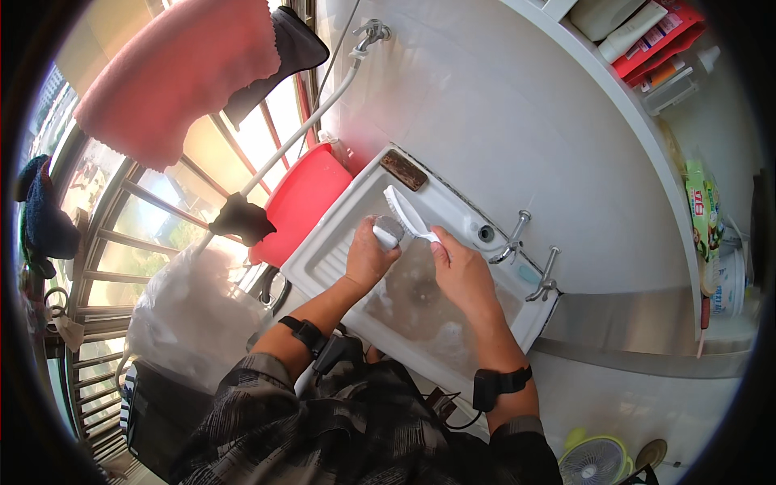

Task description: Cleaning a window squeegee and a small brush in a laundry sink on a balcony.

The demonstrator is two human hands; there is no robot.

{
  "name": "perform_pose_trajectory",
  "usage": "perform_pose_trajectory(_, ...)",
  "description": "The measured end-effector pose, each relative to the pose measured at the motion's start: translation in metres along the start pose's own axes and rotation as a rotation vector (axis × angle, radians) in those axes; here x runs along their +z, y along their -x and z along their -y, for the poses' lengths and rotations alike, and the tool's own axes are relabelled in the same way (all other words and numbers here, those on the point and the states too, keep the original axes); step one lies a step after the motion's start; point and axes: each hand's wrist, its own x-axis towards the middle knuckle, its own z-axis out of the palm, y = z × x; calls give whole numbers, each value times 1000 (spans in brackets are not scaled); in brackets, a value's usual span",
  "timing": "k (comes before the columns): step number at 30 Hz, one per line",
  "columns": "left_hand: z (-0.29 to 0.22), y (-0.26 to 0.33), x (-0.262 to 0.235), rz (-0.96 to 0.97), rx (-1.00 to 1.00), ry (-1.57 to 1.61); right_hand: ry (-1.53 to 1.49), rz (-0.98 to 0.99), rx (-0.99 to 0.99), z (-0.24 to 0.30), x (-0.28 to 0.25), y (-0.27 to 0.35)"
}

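Note:
My right hand [462, 271] is closed round the handle of a white scrub brush [408, 212], whose head angles up and to the left. Beside it, my left hand [370, 255] grips a small grey and white object [390, 232], partly covered by the fingers; its kind cannot be made out. The brush is close to this object; whether they touch is unclear. Both hands are above a white sink [323, 250] with a ridged washboard part at its left. Murky, slightly foamy water [428, 295] lies in the basin below them.
A dark brown block [403, 171] rests on the sink's far rim. Two metal taps, one nearer [546, 279] and one farther [513, 236], stand along the right rim. A red basin [307, 202] is at the left, below a hanging white hose [311, 121]. Shelves [638, 105] curve along the right.

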Motion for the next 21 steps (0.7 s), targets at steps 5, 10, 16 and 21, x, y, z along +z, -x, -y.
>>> perform_pose_trajectory(5, -6, 6, -9, 6, 76, -11, -5, 52, -31, -14, -4, 55)
perform_pose_trajectory(10, -5, 11, 7, 24, 79, -36, -107, 48, 91, -19, 8, 10)
perform_pose_trajectory(16, 0, 15, -4, 7, 80, -37, -350, 56, 54, -37, 8, 35)
perform_pose_trajectory(21, 0, 7, 0, -24, 111, 63, -673, 288, 183, -80, 30, 1)
